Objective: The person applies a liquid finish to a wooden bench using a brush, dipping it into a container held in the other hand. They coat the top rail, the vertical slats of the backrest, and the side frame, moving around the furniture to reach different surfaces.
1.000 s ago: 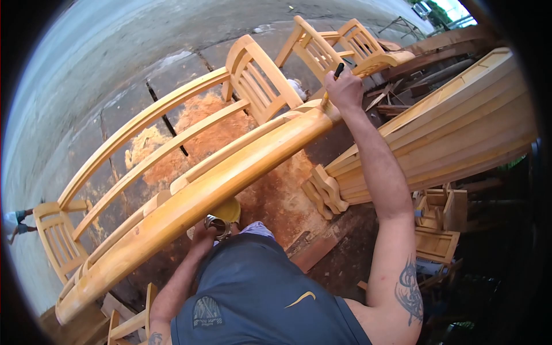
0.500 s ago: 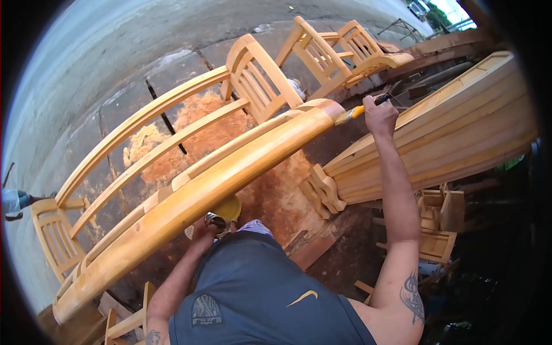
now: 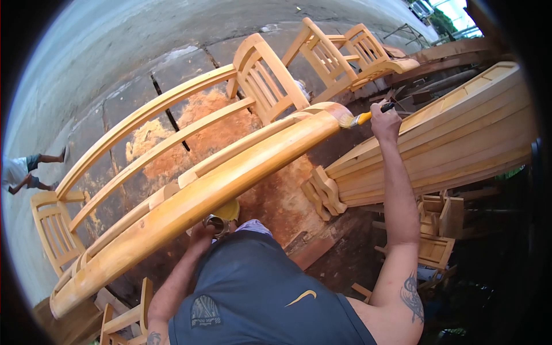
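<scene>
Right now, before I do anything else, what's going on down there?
A person is working on a wooden bench. The right hand grips a paintbrush, with its bristles at the far end of the bench's long, thick rail. The left hand holds a metal can low, beside the rail. Another person is off to the left, away from the work.
</scene>
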A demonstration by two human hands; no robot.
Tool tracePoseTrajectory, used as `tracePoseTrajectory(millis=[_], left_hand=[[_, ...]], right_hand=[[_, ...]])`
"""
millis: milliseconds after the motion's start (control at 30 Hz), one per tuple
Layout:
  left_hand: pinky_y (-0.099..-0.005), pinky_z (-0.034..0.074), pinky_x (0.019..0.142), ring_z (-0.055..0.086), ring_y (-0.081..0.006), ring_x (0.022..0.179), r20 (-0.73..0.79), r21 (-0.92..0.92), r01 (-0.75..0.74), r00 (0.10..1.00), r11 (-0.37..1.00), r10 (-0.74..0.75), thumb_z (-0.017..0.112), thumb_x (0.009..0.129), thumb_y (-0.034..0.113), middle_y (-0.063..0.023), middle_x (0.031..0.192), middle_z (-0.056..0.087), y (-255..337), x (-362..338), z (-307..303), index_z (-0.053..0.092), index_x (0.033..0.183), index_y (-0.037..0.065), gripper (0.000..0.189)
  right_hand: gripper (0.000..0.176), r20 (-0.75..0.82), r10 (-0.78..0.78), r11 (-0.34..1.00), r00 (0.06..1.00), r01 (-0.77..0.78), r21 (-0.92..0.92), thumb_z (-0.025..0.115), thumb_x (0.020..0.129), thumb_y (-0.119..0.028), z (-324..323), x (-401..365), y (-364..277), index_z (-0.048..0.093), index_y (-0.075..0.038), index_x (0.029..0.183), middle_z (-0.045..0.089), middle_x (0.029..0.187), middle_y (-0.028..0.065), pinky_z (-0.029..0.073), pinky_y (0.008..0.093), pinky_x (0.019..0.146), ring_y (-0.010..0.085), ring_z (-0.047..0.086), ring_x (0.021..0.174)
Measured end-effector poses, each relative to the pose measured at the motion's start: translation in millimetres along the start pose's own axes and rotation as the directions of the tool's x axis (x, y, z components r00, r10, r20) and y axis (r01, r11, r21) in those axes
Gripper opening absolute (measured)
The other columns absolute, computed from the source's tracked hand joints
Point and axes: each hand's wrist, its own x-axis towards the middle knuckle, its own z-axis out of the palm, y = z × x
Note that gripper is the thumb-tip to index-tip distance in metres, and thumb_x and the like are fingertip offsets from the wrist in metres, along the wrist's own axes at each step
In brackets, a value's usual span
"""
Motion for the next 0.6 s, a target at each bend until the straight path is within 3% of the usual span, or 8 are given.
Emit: tracePoseTrajectory(millis=[67, 167, 233, 300, 400, 500, 533, 600], left_hand=[[-0.0391, 0.05, 0.093, 0.068, -0.0294, 0.106, 0.005, 0.029, 0.014, 1.0, 0.999, -0.015, 0.053, 0.084, 0.013, -0.02, 0.106, 0.072, 18, -7, -3, 0.065, 0.112, -0.004, 0.035], [-0.0345, 0.051, 0.088, 0.066, -0.022, 0.095, -0.01, 0.003, -0.028, 1.0, 1.0, 0.028, 0.053, 0.08, 0.003, -0.0121, 0.099, 0.071, 20, -8, -3, 0.063, 0.109, -0.004, 0.032], [-0.0346, 0.051, 0.089, 0.066, -0.0227, 0.096, -0.001, -0.01, -0.046, 0.999, 0.999, 0.046, 0.052, 0.08, 0.003, -0.0125, 0.099, 0.071, 6, -2, -2, 0.063, 0.11, -0.005, 0.032], [-0.0347, 0.051, 0.089, 0.066, -0.0232, 0.097, -0.008, -0.004, -0.045, 0.999, 0.999, 0.045, 0.052, 0.08, 0.003, -0.013, 0.1, 0.071, -5, 4, -1, 0.063, 0.111, -0.005, 0.033], [-0.0346, 0.051, 0.09, 0.066, -0.0239, 0.099, -0.008, 0.022, -0.021, 1.0, 1.0, 0.021, 0.051, 0.08, 0.003, -0.014, 0.103, 0.07, -4, 3, -2, 0.062, 0.114, -0.005, 0.037], [-0.0348, 0.05, 0.092, 0.066, -0.0247, 0.1, 0.011, 0.023, -0.024, 1.0, 0.999, 0.023, 0.051, 0.08, 0.002, -0.0149, 0.106, 0.07, 9, -2, -2, 0.061, 0.119, -0.005, 0.041], [-0.035, 0.05, 0.092, 0.066, -0.0249, 0.1, 0.012, 0.04, -0.026, 1.0, 0.999, 0.026, 0.051, 0.079, 0.002, -0.0153, 0.107, 0.07, 15, -5, -2, 0.06, 0.12, -0.004, 0.042], [-0.0354, 0.05, 0.093, 0.066, -0.0256, 0.102, 0.03, 0.051, -0.029, 0.999, 0.998, 0.028, 0.051, 0.079, 0.002, -0.016, 0.109, 0.069, 16, -4, -2, 0.059, 0.122, -0.004, 0.044]], right_hand=[[0.026, -0.122, -0.052, 0.999, 0.991, 0.05, -0.013, 0.064, 0.089, -0.029, -22, 6, 1, 0.068, -0.004, 0.083, 0.071, 0.081, 0.0198, 0.056, 0.0478, 0.073, 0.0401, 0.071, 0.079], [0.019, -0.005, -0.034, 0.981, 0.999, 0.034, 0.19, 0.066, 0.092, -0.025, -47, 8, -33, 0.066, -0.007, 0.089, 0.07, 0.078, 0.0185, 0.054, 0.0468, 0.069, 0.039, 0.071, 0.076], [0.018, 0.138, -0.247, 0.94, 0.959, 0.203, 0.275, 0.066, 0.093, -0.024, -36, -8, -49, 0.063, -0.006, 0.092, 0.066, 0.072, 0.0184, 0.053, 0.0442, 0.064, 0.0376, 0.068, 0.07], [0.018, 0.067, -0.412, 0.858, 0.909, 0.362, 0.364, 0.069, 0.094, -0.022, -25, -26, -73, 0.064, -0.005, 0.092, 0.063, 0.071, 0.0191, 0.051, 0.0396, 0.061, 0.0338, 0.065, 0.063], [0.02, 0.057, -0.402, 0.834, 0.914, 0.34, 0.435, 0.068, 0.096, -0.022, -37, -36, -104, 0.063, -0.003, 0.093, 0.065, 0.069, 0.0139, 0.049, 0.0371, 0.058, 0.0258, 0.065, 0.061], [0.021, 0.11, -0.183, 0.786, 0.977, 0.079, 0.613, 0.068, 0.096, -0.023, -45, -25, -99, 0.063, -0.003, 0.092, 0.065, 0.067, 0.0088, 0.051, 0.0357, 0.057, 0.0194, 0.065, 0.058], [0.023, 0.265, 0.044, 0.667, 0.963, -0.226, 0.71, 0.067, 0.098, -0.025, -49, -22, -101, 0.065, -0.003, 0.094, 0.064, 0.066, 0.0025, 0.049, 0.0284, 0.051, 0.0096, 0.059, 0.053], [0.023, 0.39, 0.133, 0.475, 0.911, -0.404, 0.781, 0.068, 0.098, -0.026, -35, -24, -87, 0.066, -0.004, 0.095, 0.064, 0.067, 0.0016, 0.047, 0.025, 0.049, 0.0083, 0.057, 0.051]])
